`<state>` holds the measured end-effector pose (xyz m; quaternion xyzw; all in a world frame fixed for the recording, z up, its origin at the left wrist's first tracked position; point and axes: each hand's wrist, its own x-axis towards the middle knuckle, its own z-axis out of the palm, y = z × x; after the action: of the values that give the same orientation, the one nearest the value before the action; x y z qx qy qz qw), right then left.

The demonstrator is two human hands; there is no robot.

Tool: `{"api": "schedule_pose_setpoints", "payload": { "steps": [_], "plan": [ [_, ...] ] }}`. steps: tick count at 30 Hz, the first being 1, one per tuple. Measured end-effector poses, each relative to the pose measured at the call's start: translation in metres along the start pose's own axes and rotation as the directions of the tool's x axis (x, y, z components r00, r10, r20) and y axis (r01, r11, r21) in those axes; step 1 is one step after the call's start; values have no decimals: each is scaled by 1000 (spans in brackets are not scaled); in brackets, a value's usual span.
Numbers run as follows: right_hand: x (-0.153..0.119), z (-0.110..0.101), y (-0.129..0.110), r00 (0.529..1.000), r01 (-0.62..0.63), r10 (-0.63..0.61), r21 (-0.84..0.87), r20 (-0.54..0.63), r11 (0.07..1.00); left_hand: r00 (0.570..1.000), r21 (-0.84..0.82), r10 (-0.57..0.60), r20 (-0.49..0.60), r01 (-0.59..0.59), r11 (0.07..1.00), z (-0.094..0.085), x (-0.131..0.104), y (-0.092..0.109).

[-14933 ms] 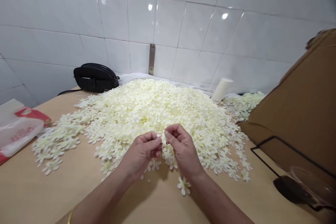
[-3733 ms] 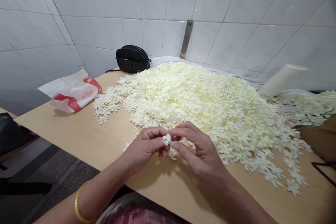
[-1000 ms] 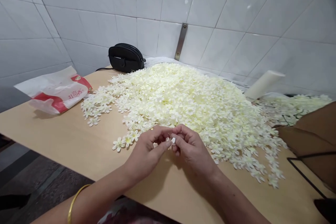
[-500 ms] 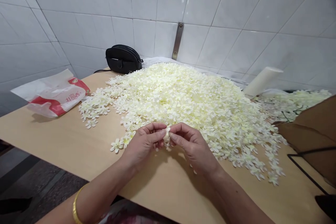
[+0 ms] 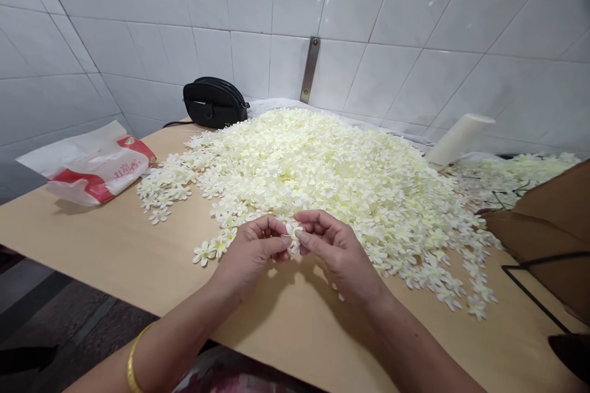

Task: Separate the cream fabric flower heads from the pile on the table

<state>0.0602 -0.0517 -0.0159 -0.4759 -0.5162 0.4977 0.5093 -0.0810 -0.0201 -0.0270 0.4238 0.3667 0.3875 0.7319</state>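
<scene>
A small white flower (image 5: 294, 237) is pinched between my two hands, just in front of a large heap of pale yellow-white flowers (image 5: 318, 166). My left hand (image 5: 253, 252) grips its left side between thumb and fingers. On the right side, the thumb and fingertips of my right hand (image 5: 338, 252) hold the petals. A few loose flowers (image 5: 203, 253) lie on the table to the left of my left hand. Part of another flower (image 5: 338, 292) shows beside my right wrist.
On the brown table (image 5: 152, 258) stand a black bag (image 5: 214, 102) at the back and a white-red plastic bag (image 5: 99, 166) at left. A white roll (image 5: 458, 141) leans at back right. Brown cardboard (image 5: 548, 227) and a black wire (image 5: 534, 301) are at the right edge.
The flower between my fingertips has turned, so more of its open petals show. My right fingers have shifted slightly upward. The view has moved very slightly.
</scene>
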Motion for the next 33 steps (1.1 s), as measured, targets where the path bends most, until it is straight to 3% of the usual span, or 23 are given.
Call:
{"api": "schedule_pose_setpoints", "payload": {
  "steps": [3,7,10,13,15,17,20,22,24,26,28,31,33],
  "plan": [
    [2,-2,1,995,-86,81,102,55,991,994,89,106,-28,-103,991,0,-1,1],
    [3,-4,1,985,-142,135,54,108,988,986,182,165,-36,-156,971,5,-6,5],
    [1,-1,1,989,-132,132,-9,69,991,981,233,189,-49,-173,957,9,-9,6],
    [-1,3,1,999,-37,30,-175,-41,984,979,228,192,-69,-171,958,10,-9,2],
    [-2,5,2,983,86,-138,-365,-120,927,981,150,166,-96,-151,977,8,-8,-1],
    [-3,4,4,922,242,-367,-557,-122,795,988,35,111,-104,-108,994,6,-7,-3],
    [-4,0,8,766,453,-642,-726,21,518,1000,-99,-28,-6,28,995,7,-9,-3],
    [-4,-2,11,679,538,-723,-757,129,370,996,-149,-69,57,77,986,8,-10,-3],
    [-4,-2,13,641,589,-741,-746,198,310,998,-174,-37,51,45,984,8,-10,-3],
    [-4,-2,13,667,608,-714,-709,212,357,1000,-166,3,8,-2,986,5,-9,-3],
    [-4,-1,10,746,575,-645,-645,162,503,999,-104,43,-28,-46,993,2,-8,-3],
    [-3,-2,2,897,392,-442,-475,7,788,982,132,181,-48,-173,976,-3,-8,-1],
    [-1,-4,-2,967,230,-253,-322,-31,919,960,330,279,-32,-253,909,-3,-10,0]
  ]
}}
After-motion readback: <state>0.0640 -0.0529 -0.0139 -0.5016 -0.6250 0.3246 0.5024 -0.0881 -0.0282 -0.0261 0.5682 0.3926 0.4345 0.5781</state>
